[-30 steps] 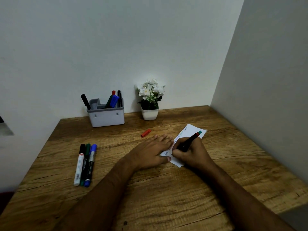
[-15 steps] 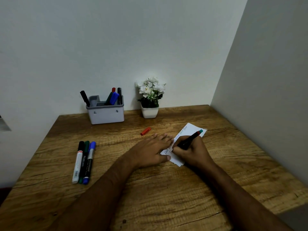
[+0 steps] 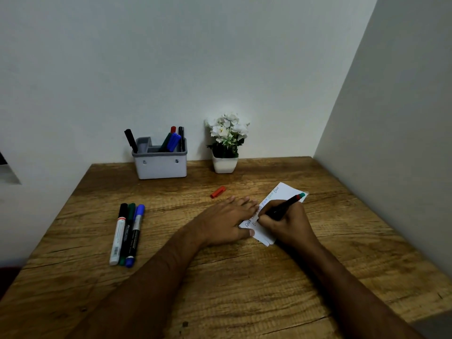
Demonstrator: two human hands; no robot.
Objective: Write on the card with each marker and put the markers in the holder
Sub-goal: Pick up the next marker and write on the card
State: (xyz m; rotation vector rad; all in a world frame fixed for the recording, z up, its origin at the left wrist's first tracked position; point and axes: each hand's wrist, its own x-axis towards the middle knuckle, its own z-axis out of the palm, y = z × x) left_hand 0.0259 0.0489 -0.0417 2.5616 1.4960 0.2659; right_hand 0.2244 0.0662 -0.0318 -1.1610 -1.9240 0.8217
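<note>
Nearest to the camera, the two forearms reached forward over the wooden table, and little had changed in the last second: both hands stayed where they were and only the view shifted slightly. The left hand lay flat and open, palm down, its fingers and thumb pressing the near left part of the white card so that it did not slide. The right hand was closed around a black marker, whose far end, red and green, pointed away to the right; the tip was hidden behind the fingers, but it seemed to rest on the card beside a second line of writing that had just begun under the first line. From this I judged that writing with this marker was still in progress and the marker was not yet ready to go away. To the left, well apart from the hands, three capped markers lay side by side, touching, with black, green and blue caps; they probably waited for their turn. A little beyond the left hand a red cap lay alone on the table. At the far edge, against the wall, the grey holder already held several markers, and a small flower pot stood just to its right.
</note>
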